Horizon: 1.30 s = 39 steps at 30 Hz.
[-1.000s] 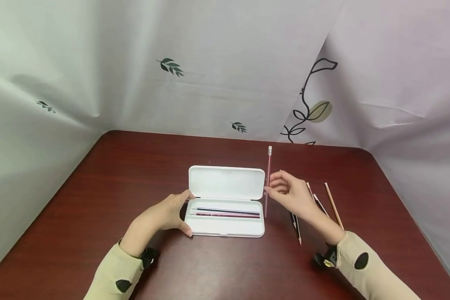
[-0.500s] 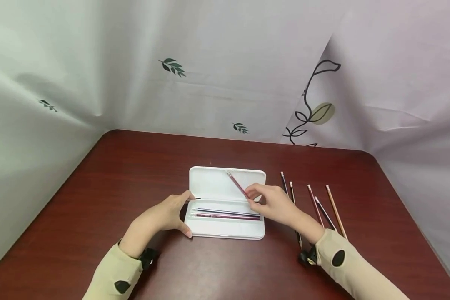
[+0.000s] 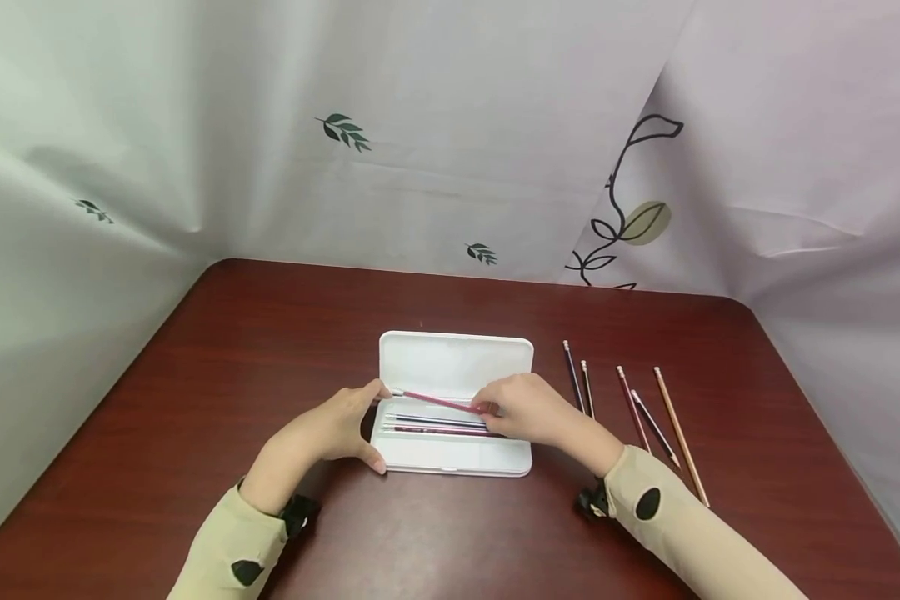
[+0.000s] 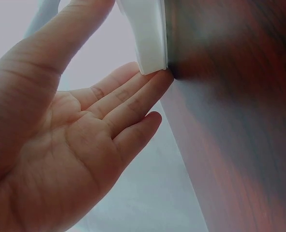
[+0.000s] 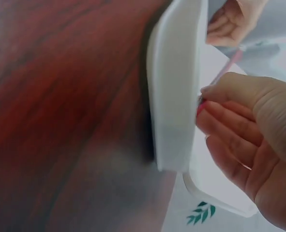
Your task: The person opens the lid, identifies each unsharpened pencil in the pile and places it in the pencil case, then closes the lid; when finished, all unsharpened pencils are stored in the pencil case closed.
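Observation:
A white pencil case (image 3: pixel 450 457) lies with its lid (image 3: pixel 427 357) raised, and two pencils (image 3: pixel 431 422) rest inside it. My left hand (image 3: pixel 332 423) holds the case's left end between thumb and fingers. In the left wrist view, the fingers (image 4: pixel 128 99) reach nearly straight against the case's end. My right hand (image 3: pixel 521 408) pinches a pink-red pencil (image 3: pixel 438 402) over the back of the case, its eraser end pointing left. The right wrist view shows the pencil (image 5: pixel 226 67) between thumb and fingertips, its near end partly hidden by the hand (image 5: pixel 259 130).
Several pencils lie to the right of the case on the dark red-brown table (image 3: pixel 292 333): dark ones, a red one (image 3: pixel 633 407) and a natural-wood one (image 3: pixel 681 433). A pale curtain (image 3: pixel 435 183) with leaf prints hangs behind the table.
My right hand has brought the pink-red pencil left from beside the case to above it. The pencil has gone from upright to nearly level. My left hand stays put.

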Motion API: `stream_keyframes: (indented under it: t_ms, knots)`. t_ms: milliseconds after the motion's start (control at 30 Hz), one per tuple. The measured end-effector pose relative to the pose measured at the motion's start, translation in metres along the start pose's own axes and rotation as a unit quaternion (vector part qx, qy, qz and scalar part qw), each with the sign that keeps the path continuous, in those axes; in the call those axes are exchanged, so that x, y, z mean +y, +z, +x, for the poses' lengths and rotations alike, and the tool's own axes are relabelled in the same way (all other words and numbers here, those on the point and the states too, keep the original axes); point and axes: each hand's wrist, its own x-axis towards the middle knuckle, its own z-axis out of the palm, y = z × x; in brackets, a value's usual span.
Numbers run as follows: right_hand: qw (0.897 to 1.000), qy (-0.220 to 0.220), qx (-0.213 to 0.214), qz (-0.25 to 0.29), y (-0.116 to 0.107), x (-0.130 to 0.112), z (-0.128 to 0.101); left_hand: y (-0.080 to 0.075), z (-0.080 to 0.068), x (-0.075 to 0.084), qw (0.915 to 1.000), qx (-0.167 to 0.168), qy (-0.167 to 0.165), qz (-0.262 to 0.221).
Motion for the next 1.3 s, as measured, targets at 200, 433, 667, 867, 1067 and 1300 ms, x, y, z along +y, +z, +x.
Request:
stream_keyframes:
  t_ms: [200, 433, 667, 867, 1067, 1300]
  knots:
    - [0.999, -0.016, 0.003, -0.031, 0.004, -0.004, -0.003, 0.001, 0.001, 0.003, 1.0000, 0.003, 0.008, 0.003]
    - [0.999, -0.023, 0.007, -0.039, 0.006, -0.005, -0.005, 0.001, 0.000, 0.002, 1.0000, 0.006, 0.005, 0.004]
    - [0.997, -0.037, -0.007, -0.060, 0.003, -0.005, -0.009, 0.002, -0.001, 0.001, 1.0000, 0.003, 0.002, 0.002]
    - [0.998, -0.041, 0.012, -0.047, -0.005, 0.004, -0.026, 0.003, 0.000, 0.000, 1.0000, 0.004, 0.002, 0.002]
    - [0.999, -0.005, 0.043, -0.012, -0.020, 0.019, -0.058, 0.004, 0.000, -0.001, 1.0000, 0.004, 0.005, 0.004]
    - [0.994, 0.064, 0.086, 0.021, -0.031, 0.040, -0.099, 0.003, 0.000, -0.002, 1.0000, 0.003, -0.001, 0.003]
